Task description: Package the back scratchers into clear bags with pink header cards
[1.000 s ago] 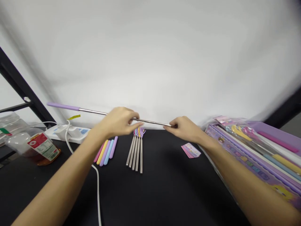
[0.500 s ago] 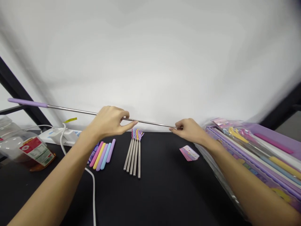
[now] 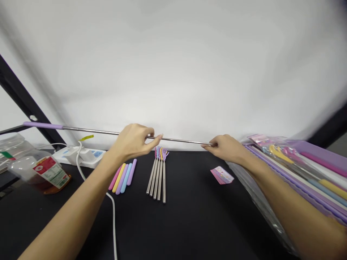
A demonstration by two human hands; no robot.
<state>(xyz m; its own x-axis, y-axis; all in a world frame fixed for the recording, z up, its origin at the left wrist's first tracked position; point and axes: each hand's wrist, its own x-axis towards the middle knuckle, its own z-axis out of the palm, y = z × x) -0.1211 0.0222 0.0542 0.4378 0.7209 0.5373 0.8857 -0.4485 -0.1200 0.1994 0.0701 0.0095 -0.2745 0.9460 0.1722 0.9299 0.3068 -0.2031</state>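
My hands hold a long, thin telescopic steel rod (image 3: pixel 94 131) level across the far edge of the black table. Its left end carries a lilac grip (image 3: pixel 43 125). My right hand (image 3: pixel 225 148) pinches the rod's thin right end. My left hand (image 3: pixel 132 141) is shut around the rod's middle, between thumb and fingers. Below my left hand lie several pastel silicone sleeves (image 3: pixel 122 177) in pink, yellow, lilac and blue. Beside them lies a bundle of several short steel rods with coloured claw tips (image 3: pixel 158 177).
A stack of pink printed cards (image 3: pixel 222 175) lies near my right wrist, and a lilac packaging box (image 3: pixel 306 180) sits at the right. At the left are a power strip (image 3: pixel 81 159), a white cable (image 3: pixel 112 224) and a labelled plastic jar (image 3: pixel 40 169).
The rod looks longer than a second ago, its lilac end further left. Since half a second ago, that end has swung back right and down, and my right hand has moved right.
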